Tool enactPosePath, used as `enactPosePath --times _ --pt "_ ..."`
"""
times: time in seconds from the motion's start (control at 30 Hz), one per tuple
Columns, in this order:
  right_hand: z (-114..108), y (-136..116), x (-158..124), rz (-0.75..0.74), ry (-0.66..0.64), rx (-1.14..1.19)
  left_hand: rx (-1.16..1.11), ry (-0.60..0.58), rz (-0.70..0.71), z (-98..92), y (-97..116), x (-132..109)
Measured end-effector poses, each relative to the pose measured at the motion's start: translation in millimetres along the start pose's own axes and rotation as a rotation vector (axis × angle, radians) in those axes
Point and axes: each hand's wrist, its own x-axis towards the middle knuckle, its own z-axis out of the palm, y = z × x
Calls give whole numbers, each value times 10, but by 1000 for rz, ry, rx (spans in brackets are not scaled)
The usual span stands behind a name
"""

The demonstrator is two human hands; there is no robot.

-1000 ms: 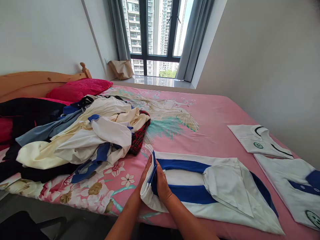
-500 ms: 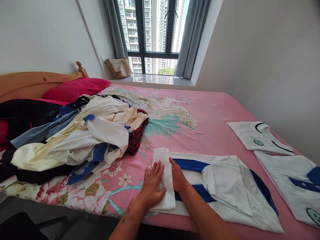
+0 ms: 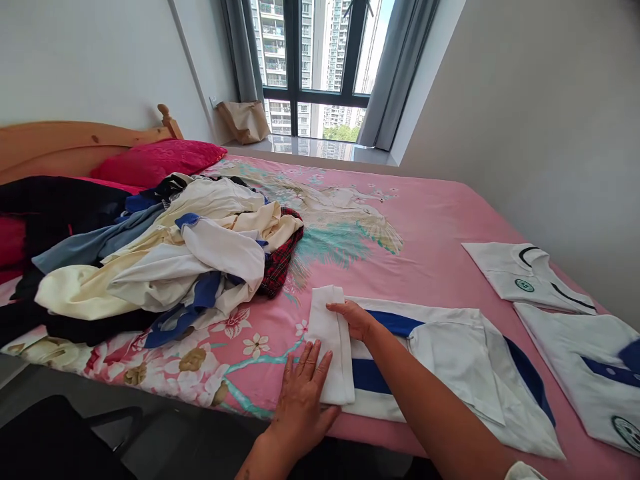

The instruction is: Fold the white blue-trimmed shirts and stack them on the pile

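A white shirt with blue stripes (image 3: 440, 360) lies flat on the pink bed (image 3: 425, 233), its left end turned over into a narrow white fold (image 3: 330, 337). My left hand (image 3: 301, 400) lies flat, fingers stretched out, on the near end of that fold at the bed's front edge. Over the far end of the fold rests my right hand (image 3: 353, 315), fingers pressed down on the cloth.
A big heap of unfolded clothes (image 3: 150, 267) fills the bed's left side beside a red pillow (image 3: 155, 162). Two folded white shirts (image 3: 525, 277) (image 3: 590, 373) lie at the right edge. A paper bag (image 3: 243, 120) stands on the window sill.
The shirt's left end has been turned over into a flat white fold. My left hand has slid toward me along it, and my right hand has moved to its far end.
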Motion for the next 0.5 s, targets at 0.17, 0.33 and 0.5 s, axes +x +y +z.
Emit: enactPosePath --times 0.17,0.33,0.5 --pt "-38 90 44 25 72 0 -44 148 -67 116 -229 -324" --pt "-1 79 56 17 117 -29 73 275 -81 174 -186 -335" --pt "16 80 105 -85 227 -98 166 334 -23 209 -184 -355"
